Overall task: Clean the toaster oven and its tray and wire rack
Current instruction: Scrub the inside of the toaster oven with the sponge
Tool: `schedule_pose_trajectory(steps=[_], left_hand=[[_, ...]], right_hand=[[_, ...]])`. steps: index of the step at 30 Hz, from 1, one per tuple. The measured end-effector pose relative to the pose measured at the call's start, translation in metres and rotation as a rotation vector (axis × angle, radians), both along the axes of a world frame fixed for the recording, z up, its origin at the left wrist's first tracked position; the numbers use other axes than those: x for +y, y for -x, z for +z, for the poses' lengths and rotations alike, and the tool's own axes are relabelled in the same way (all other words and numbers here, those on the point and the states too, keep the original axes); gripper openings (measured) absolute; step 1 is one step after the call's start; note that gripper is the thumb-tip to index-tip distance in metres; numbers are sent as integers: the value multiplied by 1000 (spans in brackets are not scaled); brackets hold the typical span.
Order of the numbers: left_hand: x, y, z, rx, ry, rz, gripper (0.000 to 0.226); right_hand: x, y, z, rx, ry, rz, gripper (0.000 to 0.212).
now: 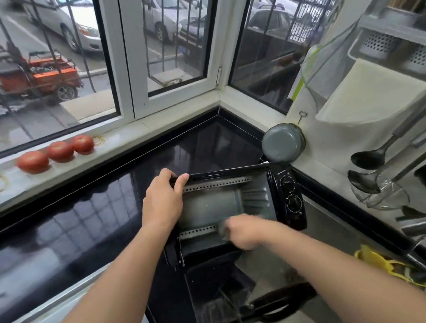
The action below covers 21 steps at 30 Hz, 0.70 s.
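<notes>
The black toaster oven [287,198] is tipped back on the dark counter, its open mouth facing up towards me and its glass door [218,289] hanging down at the front. My left hand [162,201] grips the oven's top edge at the left corner, fingers curled over the rim. My right hand [241,232] is inside the cavity at the lower edge, blurred, holding a small grey cloth or pad [223,228] against the grey inner wall. Tray and wire rack are not clearly in view.
A steel sink [53,322] sits at the lower left. Three tomatoes [59,151] lie on the window sill. A grey pot [282,142] hangs at the corner wall, ladles and a strainer [379,188] at the right. A yellow item [386,267] lies at the right.
</notes>
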State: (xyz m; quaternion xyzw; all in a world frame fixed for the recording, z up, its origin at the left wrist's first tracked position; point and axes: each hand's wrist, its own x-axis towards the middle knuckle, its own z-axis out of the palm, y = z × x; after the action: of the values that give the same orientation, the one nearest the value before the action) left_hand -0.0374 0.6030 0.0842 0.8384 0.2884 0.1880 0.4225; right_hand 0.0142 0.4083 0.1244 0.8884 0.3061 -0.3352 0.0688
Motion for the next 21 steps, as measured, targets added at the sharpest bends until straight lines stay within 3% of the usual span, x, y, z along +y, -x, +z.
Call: schedule_pose_trajectory(steps=[3,7,12,16,18,21], left_hand=[[-2,4,-3,-19,-41,22,33],[-2,6,-7,-31,-74,-1,28],[-5,9,0,-2,-80,14,21],[-12,16,7,45,-132,-19,39],[-15,17,7,86,-163,-11,41],[-16,15,8,123,-162,26,30]], right_hand=[[39,38,-10,219,-211,54,51],[14,40,-8,101,-192,173,45],[-73,-9,4,-127,47,258,30],[-77,-9,-4,-109,-8,299,23],[-68,-5,-9,-70,-60,303,26],[-48,9,-16,154,-222,295,44]])
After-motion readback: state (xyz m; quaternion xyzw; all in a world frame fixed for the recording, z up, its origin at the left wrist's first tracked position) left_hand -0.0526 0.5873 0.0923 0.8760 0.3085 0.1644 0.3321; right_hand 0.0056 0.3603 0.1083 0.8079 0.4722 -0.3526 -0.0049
